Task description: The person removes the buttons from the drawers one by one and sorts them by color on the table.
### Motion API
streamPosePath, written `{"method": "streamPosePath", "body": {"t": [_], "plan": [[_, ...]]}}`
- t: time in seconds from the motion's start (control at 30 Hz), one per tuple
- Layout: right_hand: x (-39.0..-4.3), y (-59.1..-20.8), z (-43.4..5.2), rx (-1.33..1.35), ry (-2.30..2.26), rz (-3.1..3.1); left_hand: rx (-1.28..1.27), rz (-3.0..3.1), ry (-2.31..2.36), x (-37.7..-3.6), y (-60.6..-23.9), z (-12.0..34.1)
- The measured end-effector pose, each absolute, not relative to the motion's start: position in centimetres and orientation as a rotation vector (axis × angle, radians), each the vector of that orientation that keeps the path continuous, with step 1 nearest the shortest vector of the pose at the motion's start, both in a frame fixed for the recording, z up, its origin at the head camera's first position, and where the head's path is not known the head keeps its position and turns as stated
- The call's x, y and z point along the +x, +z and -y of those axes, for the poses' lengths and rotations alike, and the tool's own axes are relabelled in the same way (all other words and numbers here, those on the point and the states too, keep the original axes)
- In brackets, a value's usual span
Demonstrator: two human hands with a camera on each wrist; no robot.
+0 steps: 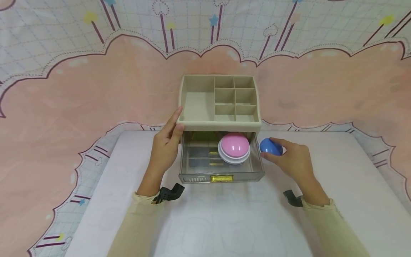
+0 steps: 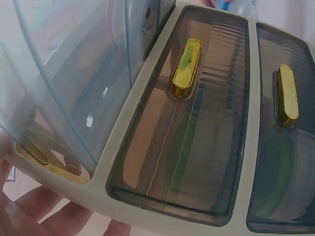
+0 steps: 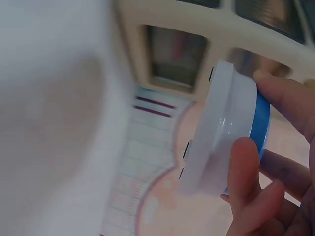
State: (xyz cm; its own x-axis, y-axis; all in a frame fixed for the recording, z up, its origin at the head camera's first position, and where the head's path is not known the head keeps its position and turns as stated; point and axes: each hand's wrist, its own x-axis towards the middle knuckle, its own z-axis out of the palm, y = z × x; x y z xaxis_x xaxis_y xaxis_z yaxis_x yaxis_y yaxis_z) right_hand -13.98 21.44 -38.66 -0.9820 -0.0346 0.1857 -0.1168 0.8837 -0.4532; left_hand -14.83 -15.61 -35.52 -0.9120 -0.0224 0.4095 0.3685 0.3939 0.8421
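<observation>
Blue dome button point(image 1: 270, 147), white-based, sits in the right hand point(image 1: 295, 162), fingers and thumb curled around its rim, just beside the right wall of the open clear drawer point(image 1: 221, 160). A pink dome button point(image 1: 234, 146) already rests in the drawer at its 2 o'clock corner. The left hand point(image 1: 165, 146), fingers fairly straight, presses the beige organizer point(image 1: 219, 101) at its 9 o'clock side, steadying it on the tabletop point(image 1: 224, 221). A sound approach, judging from this: keep bracing, lift the blue piece over the drawer wall, and lower it flat into the free space at 9 o'clock of the pink one.
</observation>
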Motion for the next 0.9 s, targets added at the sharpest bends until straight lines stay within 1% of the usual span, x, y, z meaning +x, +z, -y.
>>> {"method": "streamPosePath", "body": {"t": [0.33, 0.9], "plan": [[-14.7, -41.5, -21.5, 0.215, 0.703, 2.974, -0.306, 2.303, -1.532, -14.8, -35.5, 15.6], [-14.9, -43.4, -21.6, 0.268, 0.638, 3.021, -0.306, 2.319, -1.492, -14.8, -35.5, 15.7]]}}
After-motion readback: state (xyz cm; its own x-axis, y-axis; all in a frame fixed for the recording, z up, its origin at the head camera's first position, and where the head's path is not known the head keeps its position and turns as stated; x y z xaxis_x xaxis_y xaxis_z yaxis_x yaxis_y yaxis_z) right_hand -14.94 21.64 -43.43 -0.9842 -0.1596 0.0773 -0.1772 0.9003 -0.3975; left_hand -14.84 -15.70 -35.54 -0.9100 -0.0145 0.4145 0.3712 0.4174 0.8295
